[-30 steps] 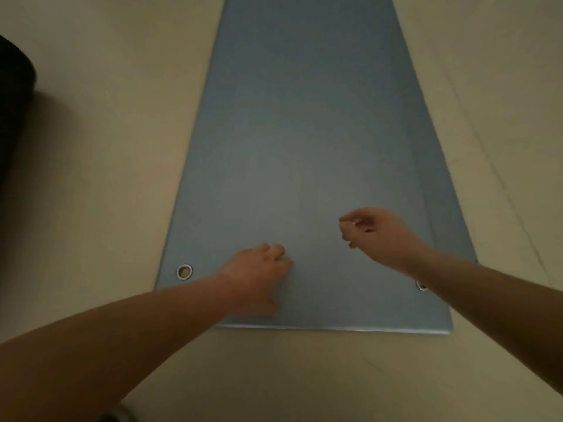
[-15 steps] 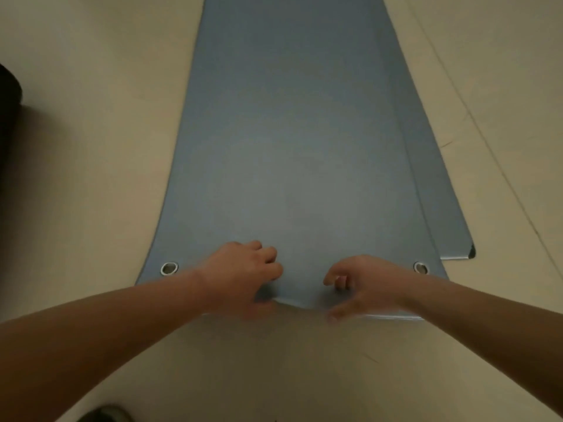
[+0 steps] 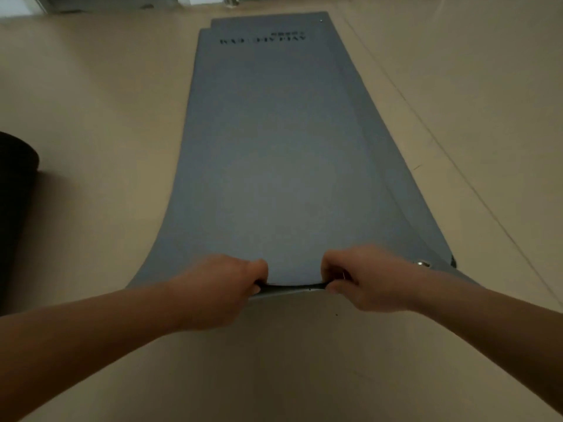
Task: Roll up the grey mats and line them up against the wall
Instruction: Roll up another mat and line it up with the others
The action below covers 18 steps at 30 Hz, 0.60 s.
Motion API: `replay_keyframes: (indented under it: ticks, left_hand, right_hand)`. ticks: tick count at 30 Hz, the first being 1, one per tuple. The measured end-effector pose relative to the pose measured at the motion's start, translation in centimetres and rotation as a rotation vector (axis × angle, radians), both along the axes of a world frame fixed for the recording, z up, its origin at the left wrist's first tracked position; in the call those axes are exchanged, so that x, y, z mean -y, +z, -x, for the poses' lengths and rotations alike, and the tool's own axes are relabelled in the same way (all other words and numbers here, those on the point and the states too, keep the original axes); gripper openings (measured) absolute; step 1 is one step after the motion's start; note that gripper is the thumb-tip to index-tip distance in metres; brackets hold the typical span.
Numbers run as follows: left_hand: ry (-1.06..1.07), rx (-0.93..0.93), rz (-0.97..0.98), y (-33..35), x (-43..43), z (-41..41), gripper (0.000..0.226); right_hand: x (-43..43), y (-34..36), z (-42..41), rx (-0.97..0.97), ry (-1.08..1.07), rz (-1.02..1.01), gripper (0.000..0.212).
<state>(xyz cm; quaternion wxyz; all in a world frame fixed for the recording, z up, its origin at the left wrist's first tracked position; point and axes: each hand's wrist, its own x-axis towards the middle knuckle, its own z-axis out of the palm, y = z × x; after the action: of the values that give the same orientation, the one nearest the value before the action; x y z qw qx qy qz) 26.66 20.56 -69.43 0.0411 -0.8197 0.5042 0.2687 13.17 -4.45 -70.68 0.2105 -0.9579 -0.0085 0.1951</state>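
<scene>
A long grey mat lies flat on the beige floor and stretches away from me, with dark lettering near its far end. Its near edge is lifted off the floor. My left hand grips that edge left of centre, fingers curled round it. To the right of centre my right hand holds the same edge the same way. A metal eyelet shows at the near right corner. A second grey mat lies under the first; only its right strip and far end peek out.
A dark rolled object lies on the floor at the left edge. The wall base and a doorway run along the far end of the room. Bare beige floor flanks the mats on both sides.
Both hands came down from the mat's surface to its near edge, closed round it and lifted it. The view tilted up, so the mat's far end now shows.
</scene>
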Motion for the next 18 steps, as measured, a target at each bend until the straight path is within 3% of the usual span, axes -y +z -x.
replay_keyframes:
  ticks: [4,8,10,12,15,18]
  left_hand:
    - [0.053,-0.193,0.023,2.8,-0.3,1.3,0.004]
    - [0.05,-0.43,-0.141,5.1,2.5,-0.9,0.009]
    - [0.021,-0.351,-0.206,4.2,4.9,-3.0,0.008]
    - [0.018,-0.239,-0.229,3.0,7.5,-5.5,0.021]
    - [0.106,-0.14,-0.221,2.3,10.7,-8.8,0.03]
    - [0.199,-0.024,-0.147,1.2,12.2,-10.5,0.033]
  right_hand:
    - [1.8,3.7,-1.1,-0.322,0.014,-0.178,0.01]
    - [3.3,5.3,-2.0,-0.537,-0.035,-0.381,0.005]
    - [3.5,4.5,-2.6,-0.404,-0.108,-0.203,0.013]
    - [3.1,4.1,-3.3,-0.146,-0.209,0.085,0.023]
    - [0.7,4.5,-3.8,0.221,-0.118,0.465,0.039]
    - [-2.1,3.3,-3.5,0.072,-0.043,0.499,0.093]
